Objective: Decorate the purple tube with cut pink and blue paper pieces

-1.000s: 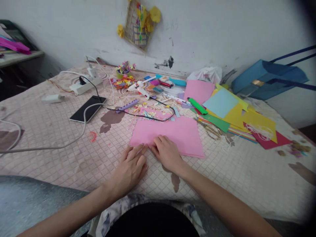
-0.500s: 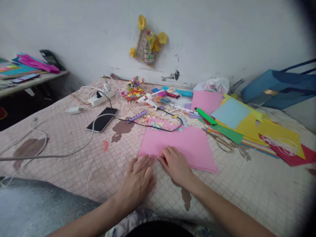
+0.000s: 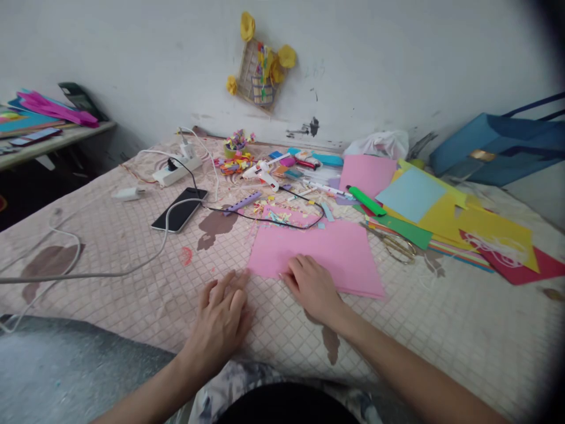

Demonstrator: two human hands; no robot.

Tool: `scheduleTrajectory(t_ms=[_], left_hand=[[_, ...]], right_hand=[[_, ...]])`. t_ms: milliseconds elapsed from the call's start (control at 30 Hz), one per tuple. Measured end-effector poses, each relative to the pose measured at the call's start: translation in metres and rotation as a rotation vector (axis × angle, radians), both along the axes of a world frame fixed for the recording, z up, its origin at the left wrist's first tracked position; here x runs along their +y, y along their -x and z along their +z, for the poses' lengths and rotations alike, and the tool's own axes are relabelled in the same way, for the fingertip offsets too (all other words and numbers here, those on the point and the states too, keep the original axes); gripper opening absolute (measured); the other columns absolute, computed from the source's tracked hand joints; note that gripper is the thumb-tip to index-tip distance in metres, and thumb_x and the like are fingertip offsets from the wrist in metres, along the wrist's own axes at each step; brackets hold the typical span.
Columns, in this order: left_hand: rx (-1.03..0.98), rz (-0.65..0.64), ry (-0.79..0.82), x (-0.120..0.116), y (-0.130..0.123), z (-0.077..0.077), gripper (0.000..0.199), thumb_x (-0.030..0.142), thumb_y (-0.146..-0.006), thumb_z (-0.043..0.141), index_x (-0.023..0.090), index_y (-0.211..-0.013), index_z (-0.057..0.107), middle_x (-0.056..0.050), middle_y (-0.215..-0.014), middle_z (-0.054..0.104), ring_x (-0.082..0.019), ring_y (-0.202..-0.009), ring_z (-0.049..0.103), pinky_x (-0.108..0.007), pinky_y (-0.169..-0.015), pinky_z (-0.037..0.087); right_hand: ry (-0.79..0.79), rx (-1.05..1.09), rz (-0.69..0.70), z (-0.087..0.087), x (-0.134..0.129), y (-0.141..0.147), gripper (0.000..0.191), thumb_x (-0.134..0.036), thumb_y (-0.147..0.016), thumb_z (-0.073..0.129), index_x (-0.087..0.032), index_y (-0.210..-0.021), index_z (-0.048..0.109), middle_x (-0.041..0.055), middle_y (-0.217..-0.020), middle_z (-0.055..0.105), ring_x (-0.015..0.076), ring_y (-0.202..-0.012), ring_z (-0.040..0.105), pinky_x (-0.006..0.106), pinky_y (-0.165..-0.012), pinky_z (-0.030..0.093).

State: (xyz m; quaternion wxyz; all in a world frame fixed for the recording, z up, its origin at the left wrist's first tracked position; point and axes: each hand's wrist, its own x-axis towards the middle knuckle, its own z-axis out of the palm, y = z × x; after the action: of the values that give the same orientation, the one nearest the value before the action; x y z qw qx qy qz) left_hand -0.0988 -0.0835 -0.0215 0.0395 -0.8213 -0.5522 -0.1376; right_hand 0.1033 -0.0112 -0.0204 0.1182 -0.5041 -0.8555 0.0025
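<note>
A sheet of pink paper [image 3: 353, 253], which looks folded double along its near edge, lies flat on the quilted tablecloth in front of me. My right hand [image 3: 311, 288] rests on the near edge of the paper, fingers curled together and pressing it, with the thumb tucked at the edge. At the paper's near left corner is my left hand [image 3: 220, 312], its fingers apart and slightly bent. The left index fingertip is at or very close to that corner; whether it touches cannot be made out. Nothing shows in the left hand.
Behind the paper lie paper scraps [image 3: 280, 218], a glue gun [image 3: 262, 172] with a black cord, and a purple strip [image 3: 242, 203]. Scissors [image 3: 399, 246], a green cutter [image 3: 366, 201] and coloured sheets [image 3: 441, 227] lie right. A phone [image 3: 180, 210], cables and a power strip [image 3: 176, 171] lie left.
My left hand has slid left along the near edge of the pink paper to its corner. The right hand stays on the paper. The view has shifted slightly.
</note>
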Motion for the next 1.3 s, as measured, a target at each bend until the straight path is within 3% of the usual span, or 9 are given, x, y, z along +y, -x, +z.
scheduleTrajectory(t_ms=[133,300,433,633,733,1033,1300], left_hand=[[-0.042,-0.024,-0.003,0.003,-0.003,0.001,0.007,0.023,-0.081,0.046,0.018,-0.078,0.048,-0.011,-0.131,0.047,-0.031,-0.123,0.037,-0.051,-0.094,0.031],[-0.082,-0.16,0.034,0.01,-0.018,0.009,0.009,0.019,-0.083,0.042,0.019,-0.078,0.049,-0.007,-0.136,0.042,-0.027,-0.126,0.034,-0.049,-0.099,0.027],[-0.074,-0.251,0.06,0.014,-0.028,0.01,0.008,0.021,-0.083,0.044,0.018,-0.083,0.051,-0.008,-0.13,0.049,-0.026,-0.125,0.035,-0.05,-0.101,0.025],[-0.079,-0.224,0.08,0.015,-0.029,0.005,0.011,0.021,-0.085,0.042,0.017,-0.081,0.051,-0.007,-0.13,0.049,-0.026,-0.124,0.036,-0.051,-0.1,0.025],[-0.087,-0.235,0.08,0.016,-0.03,0.005,0.01,0.02,-0.085,0.042,0.017,-0.082,0.051,-0.008,-0.129,0.049,-0.026,-0.125,0.035,-0.051,-0.101,0.024],[-0.044,-0.419,0.078,0.022,-0.049,0.009,0.01,0.019,-0.086,0.04,0.018,-0.09,0.05,-0.005,-0.134,0.044,-0.023,-0.128,0.03,-0.048,-0.102,0.022],[-0.001,-0.391,0.111,0.023,-0.052,0.002,0.014,0.028,-0.086,0.043,0.018,-0.092,0.05,-0.005,-0.132,0.047,-0.025,-0.129,0.027,-0.049,-0.101,0.021]], right_hand=[[0.009,-0.004,0.002,0.001,0.001,0.0,0.017,-0.033,-0.088,0.043,-0.019,-0.082,0.05,0.0039,-0.083,0.057,0.0194,-0.08,0.05,0.03,-0.064,0.037],[0.026,-0.005,0.004,0.001,0.0,0.001,0.015,-0.032,-0.088,0.045,-0.019,-0.082,0.05,0.0043,-0.084,0.057,0.0196,-0.081,0.05,0.03,-0.065,0.037],[0.042,0.045,0.003,0.001,0.0,0.0,0.016,-0.032,-0.087,0.045,-0.019,-0.079,0.049,0.0047,-0.082,0.057,0.0202,-0.08,0.05,0.03,-0.064,0.037],[0.254,0.438,0.028,0.008,0.013,-0.024,0.016,-0.024,-0.09,0.037,-0.02,-0.077,0.046,-0.0008,-0.07,0.051,0.0137,-0.064,0.048,0.025,-0.059,0.037],[0.218,0.539,-0.025,0.01,0.01,-0.041,0.011,-0.021,-0.087,0.041,-0.019,-0.078,0.047,-0.0005,-0.072,0.05,0.0134,-0.065,0.047,0.025,-0.06,0.038],[0.096,0.356,-0.072,0.004,-0.009,-0.046,0.005,-0.024,-0.081,0.052,-0.02,-0.08,0.049,0.0034,-0.081,0.053,0.019,-0.08,0.049,0.031,-0.07,0.042],[0.023,0.242,-0.081,0.002,-0.01,-0.046,0.008,-0.024,-0.078,0.056,-0.02,-0.083,0.05,0.0048,-0.086,0.052,0.021,-0.086,0.049,0.034,-0.075,0.043]])
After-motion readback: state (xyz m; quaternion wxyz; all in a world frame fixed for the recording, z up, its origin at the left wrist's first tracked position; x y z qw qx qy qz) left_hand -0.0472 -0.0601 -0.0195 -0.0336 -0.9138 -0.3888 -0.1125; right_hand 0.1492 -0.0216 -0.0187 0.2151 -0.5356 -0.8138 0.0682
